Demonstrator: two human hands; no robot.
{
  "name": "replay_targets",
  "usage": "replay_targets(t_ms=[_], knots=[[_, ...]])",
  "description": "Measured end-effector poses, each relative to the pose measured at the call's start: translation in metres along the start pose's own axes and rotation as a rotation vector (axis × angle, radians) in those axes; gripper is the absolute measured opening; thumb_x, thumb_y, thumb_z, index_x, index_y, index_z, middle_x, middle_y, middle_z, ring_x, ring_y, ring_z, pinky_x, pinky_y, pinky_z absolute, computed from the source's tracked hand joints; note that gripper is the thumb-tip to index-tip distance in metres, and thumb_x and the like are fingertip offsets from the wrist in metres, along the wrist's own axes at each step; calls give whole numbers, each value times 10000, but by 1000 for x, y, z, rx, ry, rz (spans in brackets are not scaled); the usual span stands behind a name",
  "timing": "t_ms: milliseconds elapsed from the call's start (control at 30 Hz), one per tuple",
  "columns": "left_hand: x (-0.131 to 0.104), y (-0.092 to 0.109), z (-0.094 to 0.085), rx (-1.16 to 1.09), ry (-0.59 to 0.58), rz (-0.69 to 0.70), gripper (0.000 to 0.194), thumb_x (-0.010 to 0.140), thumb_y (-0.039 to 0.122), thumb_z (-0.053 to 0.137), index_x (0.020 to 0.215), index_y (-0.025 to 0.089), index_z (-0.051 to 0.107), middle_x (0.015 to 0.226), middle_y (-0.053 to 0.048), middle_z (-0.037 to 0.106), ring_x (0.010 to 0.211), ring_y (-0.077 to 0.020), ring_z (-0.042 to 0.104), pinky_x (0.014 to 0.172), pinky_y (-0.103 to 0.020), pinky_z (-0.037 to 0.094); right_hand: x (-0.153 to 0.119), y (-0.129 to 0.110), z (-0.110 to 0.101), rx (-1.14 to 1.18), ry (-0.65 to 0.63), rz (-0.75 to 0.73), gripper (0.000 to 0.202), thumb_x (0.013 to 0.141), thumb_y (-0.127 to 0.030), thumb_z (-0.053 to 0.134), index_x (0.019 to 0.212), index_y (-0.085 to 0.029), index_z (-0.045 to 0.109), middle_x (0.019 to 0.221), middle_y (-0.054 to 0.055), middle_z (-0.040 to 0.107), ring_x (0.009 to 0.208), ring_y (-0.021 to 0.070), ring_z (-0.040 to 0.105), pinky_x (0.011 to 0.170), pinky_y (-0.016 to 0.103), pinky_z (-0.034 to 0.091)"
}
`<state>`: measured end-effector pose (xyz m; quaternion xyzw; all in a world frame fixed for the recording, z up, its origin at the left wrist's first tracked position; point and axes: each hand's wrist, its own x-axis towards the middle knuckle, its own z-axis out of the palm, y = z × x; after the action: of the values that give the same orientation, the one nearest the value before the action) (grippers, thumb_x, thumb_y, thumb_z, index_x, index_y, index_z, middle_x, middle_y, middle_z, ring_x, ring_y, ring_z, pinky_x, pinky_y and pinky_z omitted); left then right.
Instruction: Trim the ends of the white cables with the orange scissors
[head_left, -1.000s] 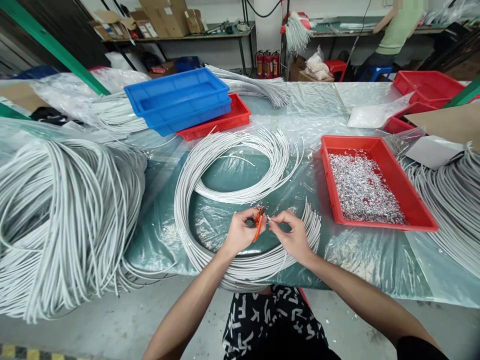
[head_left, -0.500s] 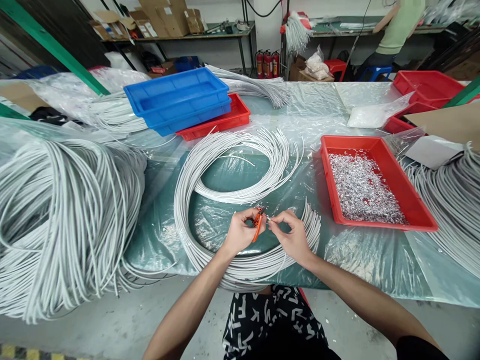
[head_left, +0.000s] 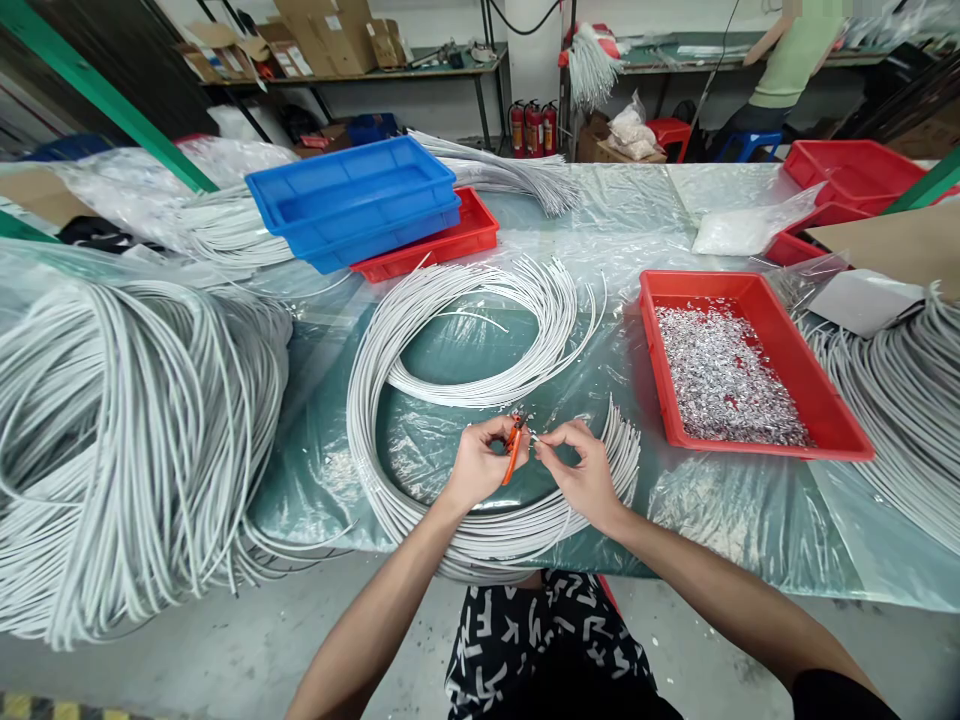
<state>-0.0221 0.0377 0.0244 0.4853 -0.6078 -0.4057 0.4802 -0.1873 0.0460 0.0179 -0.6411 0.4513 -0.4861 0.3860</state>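
Left hand [head_left: 478,465] grips orange pliers [head_left: 513,455]; my right hand [head_left: 583,470] pinches tiny piece [head_left: 535,437] near worktop [head_left: 319,440] front edge, seemingly steadying it.

Head view from above the patterned lap [head_left: 547,635] at 6 o'clock, facing forward and down; left hand [head_left: 480,467] and right hand [head_left: 583,472] near, just below centre; worktable [head_left: 319,450] mid-range; fire extinguishers [head_left: 533,130] far, 12 o'clock.

Looks like a workshop, from the cable coils [head_left: 366,400] and tray [head_left: 814,395] of shiny bits [head_left: 720,380] on the plastic-covered table [head_left: 307,440], plus fire extinguishers [head_left: 533,130], cardboard boxes [head_left: 330,40] and another bench [head_left: 472,69] beyond that table.
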Motion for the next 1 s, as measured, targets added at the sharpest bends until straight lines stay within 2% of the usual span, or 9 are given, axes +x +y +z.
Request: replay_targets(t_ms=[333, 567, 1000], knots=[[0, 0, 0, -33, 8, -9, 73, 739, 159, 666, 682, 134, 629, 614, 2, 605, 548, -90, 501, 553, -199, 438, 2, 2, 0, 0, 13, 16, 129, 858, -202, 639, 731, -207, 660, 735, 11, 675, 800, 200, 577, 777, 324, 422], [2, -3, -1, -37, 54, -34, 65, 743, 182, 680, 708, 130, 662, 628, -8, 630, 555, -95, 511, 565, -206, 451, 3, 2, 0, 67, -56, 30, 193, 912, -250, 608, 732, -207, 664, 692, 3, 693, 755, 187, 588, 776, 317, 423], [9, -10, -5, -34, 155, -125, 138, 755, 262, 687, 703, 135, 672, 590, 17, 583, 542, -94, 473, 567, -222, 407, 4, -1, -1, 147, -71, 78, 228, 921, -308, 608, 734, -193, 671, 688, 15, 681, 722, 176, 587, 756, 313, 441]])
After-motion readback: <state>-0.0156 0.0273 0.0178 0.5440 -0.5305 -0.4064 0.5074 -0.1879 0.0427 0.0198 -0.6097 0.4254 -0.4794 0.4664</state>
